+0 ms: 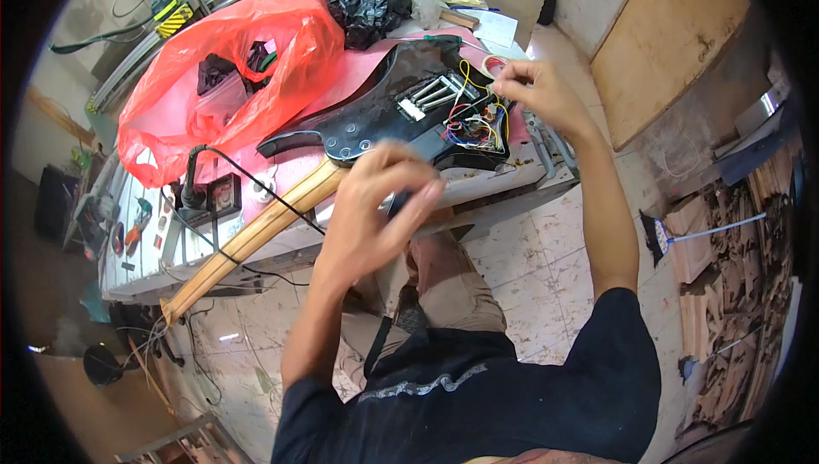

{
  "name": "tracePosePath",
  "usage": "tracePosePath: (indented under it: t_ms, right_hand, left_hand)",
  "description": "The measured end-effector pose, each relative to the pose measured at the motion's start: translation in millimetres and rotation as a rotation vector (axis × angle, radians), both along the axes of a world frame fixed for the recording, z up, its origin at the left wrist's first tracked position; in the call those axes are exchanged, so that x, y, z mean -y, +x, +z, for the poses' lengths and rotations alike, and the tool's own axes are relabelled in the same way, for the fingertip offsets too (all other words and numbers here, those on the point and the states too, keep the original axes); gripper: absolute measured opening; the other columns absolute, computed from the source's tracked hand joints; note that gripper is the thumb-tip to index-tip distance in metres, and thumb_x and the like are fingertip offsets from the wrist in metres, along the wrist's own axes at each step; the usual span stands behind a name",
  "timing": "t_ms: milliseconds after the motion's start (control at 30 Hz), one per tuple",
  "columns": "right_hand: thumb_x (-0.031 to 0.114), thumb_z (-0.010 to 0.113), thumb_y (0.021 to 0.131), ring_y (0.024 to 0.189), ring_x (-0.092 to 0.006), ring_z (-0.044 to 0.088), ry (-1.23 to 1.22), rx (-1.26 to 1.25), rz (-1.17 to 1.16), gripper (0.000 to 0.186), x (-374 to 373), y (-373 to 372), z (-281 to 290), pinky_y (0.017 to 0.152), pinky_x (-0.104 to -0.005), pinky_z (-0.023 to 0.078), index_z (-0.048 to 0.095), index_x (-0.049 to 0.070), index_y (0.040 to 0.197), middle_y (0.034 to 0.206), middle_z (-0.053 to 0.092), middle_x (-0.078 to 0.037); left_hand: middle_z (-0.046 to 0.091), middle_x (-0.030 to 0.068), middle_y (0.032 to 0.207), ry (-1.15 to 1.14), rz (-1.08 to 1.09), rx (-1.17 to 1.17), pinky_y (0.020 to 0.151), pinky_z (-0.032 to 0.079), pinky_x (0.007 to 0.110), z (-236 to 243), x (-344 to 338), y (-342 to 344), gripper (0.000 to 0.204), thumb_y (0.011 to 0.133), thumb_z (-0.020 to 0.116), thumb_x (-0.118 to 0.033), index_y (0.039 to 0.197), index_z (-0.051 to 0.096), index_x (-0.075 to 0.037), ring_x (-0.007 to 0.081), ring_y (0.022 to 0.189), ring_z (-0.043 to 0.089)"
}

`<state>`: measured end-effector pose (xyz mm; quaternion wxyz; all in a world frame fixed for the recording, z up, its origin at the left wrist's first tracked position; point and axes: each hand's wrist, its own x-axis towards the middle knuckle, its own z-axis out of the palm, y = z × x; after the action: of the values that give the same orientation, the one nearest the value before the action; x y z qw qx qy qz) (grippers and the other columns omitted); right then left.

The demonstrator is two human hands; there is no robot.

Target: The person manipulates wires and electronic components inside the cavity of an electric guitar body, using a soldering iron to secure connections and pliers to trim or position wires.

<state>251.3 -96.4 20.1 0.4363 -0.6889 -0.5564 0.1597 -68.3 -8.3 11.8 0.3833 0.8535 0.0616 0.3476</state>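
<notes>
right hand [533, 89] is up at the far side of the electric guitar [401, 110], fingertips pinched on what looks like a roll of tape or a wire end right by the open control cavity [473, 127]. can't tell exactly which, too small. left hand [380, 208] hangs nearer the body, over the guitar's near edge, fingers curled together around smth small and dark; what it is stays hidden, so can't tell what it's grasping.

guitar lies flat on the pink-covered workbench [503, 178], black body w/ its back plate off, yellow, red and blue wires [478, 118] spilling out beside the silver springs [435, 93].

doing this well, imo: keep the pinch light, work one wire at a time, don't tug the bundle against the solder joints, and steady the body w/ the free hand so it doesn't slide on the cloth.

long axis runs diagonal: body at upper right, wooden neck [256, 238] going down-left, past the bench edge, headstock end pointing toward lower left.

red plastic bag [230, 63] sits behind, black bag [367, 3] further back, power socket block [217, 195] near the neck.
</notes>
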Motion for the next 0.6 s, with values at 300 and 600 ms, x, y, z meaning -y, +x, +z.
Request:
tracePosePath:
  t_ms: [300, 600]
  right_hand:
    - [0.018, 0.070, 0.096, 0.059, -0.0055, 0.057, -0.222, -0.089, 0.006, 0.021, 4, -48, 2, 0.051, -0.0259, 0.046, 0.074, -0.002, 0.091, 0.072, 0.064, 0.001]
    - [0.021, 0.070, 0.094, 0.058, -0.0077, 0.059, -0.335, -0.023, -0.049, 0.023, -4, -46, 1, 0.051, -0.0266, 0.047, 0.076, -0.002, 0.091, 0.069, 0.065, -0.001]
  left_hand:
    - [0.063, 0.0138, 0.122, 0.536, 0.090, -0.239, 0.094, 0.047, 0.045, -19, -51, 93, 0.015, 0.089, 0.074, -0.018, 0.100, 0.082, -0.012, 0.0330, 0.112, 0.057]
    - [0.064, 0.0131, 0.110, 0.342, 0.065, -0.150, 0.092, 0.048, 0.045, -35, -60, 97, 0.017, 0.086, 0.069, -0.019, 0.094, 0.082, -0.011, 0.0340, 0.107, 0.059]
